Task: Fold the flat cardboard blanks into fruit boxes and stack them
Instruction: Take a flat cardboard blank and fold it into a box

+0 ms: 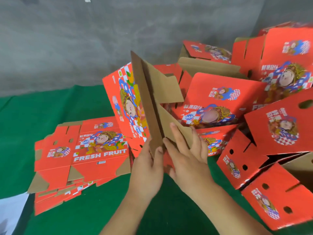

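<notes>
A half-folded red fruit box (125,106) stands on edge in the middle, its brown inner panels (147,102) turned up toward me. My left hand (146,168) grips the near end of a brown panel, thumb on its edge. My right hand (188,155) presses straight fingers flat against a brown flap (174,126) beside it. A stack of flat printed blanks (79,155) marked FRESH FRUIT lies on the green cloth at the left. Several folded red boxes (220,102) are heaped at the right.
Green cloth (50,106) covers the work surface, with a grey wall (84,39) behind it. More folded boxes (277,192) crowd the right edge, some open with brown insides showing. A white patch (11,212) shows at the lower left corner.
</notes>
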The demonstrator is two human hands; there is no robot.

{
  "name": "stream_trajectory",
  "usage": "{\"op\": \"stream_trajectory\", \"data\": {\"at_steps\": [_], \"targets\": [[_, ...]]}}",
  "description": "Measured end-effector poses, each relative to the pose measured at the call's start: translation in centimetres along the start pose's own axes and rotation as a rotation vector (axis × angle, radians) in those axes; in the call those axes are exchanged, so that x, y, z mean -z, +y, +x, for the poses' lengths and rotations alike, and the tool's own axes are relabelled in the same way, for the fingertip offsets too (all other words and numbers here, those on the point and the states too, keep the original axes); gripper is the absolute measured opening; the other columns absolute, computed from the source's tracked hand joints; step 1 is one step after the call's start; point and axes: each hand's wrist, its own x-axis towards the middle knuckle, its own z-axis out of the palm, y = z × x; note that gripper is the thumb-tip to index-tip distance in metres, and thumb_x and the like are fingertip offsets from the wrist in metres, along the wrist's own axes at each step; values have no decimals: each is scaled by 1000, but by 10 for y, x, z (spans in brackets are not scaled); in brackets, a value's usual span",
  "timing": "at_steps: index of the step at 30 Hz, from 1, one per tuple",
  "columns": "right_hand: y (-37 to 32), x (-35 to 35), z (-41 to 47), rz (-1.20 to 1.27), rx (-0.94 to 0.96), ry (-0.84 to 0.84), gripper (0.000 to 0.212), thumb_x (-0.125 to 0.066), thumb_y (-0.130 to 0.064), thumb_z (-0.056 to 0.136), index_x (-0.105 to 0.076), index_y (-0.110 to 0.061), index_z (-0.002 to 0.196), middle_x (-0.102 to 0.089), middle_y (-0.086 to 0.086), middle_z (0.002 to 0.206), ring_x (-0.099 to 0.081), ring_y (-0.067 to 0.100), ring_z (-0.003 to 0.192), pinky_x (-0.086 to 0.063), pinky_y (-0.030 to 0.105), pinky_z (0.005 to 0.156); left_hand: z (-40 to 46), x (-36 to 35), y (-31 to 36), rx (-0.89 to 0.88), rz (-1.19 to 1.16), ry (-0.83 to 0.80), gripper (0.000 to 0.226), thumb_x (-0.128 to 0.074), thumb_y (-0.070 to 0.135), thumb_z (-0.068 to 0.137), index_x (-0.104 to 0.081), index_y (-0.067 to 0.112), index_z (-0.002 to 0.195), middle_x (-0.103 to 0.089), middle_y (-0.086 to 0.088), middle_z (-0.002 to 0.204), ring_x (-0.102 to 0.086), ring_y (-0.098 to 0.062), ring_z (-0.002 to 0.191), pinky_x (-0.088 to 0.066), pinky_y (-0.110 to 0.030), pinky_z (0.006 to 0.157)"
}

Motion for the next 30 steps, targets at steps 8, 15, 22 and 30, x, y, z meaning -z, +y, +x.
{"op": "stream_trajectory", "data": {"at_steps": [8,15,22,30], "targets": [[61,12,10,-86,-7,207,26,-87,-29,67,-76,-39,89,-26,-3,169,-21,42,153,-6,56,121,-5,-43,33,137,-149,-28,25,-47,33,96,-60,34,118,-74,2,97,-70,-26,80,-58,-53,83],[104,39,37,1,113,568,38,-54,-18,83,-75,-34,110,-38,-4,162,-31,34,145,-23,59,111,-19,-73,67,349,-441,-25,25,-51,30,87,-62,16,106,-78,-1,84,-64,-15,54,-54,-28,62],[106,25,14,-19,274,489,39,-54,-27,78,-77,-33,108,-46,-4,158,-36,32,139,-20,58,116,-26,-98,75,528,-794,238,19,-47,2,99,-56,3,116,-76,-20,105,-72,-18,74,-56,-25,65],[126,-23,-10,152,220,205,44,-74,-13,57,-69,-33,96,-5,5,173,6,42,157,0,52,123,-38,-122,70,596,-755,95,23,-53,8,94,-57,0,115,-72,-17,88,-65,-23,75,-52,-32,64]]}}
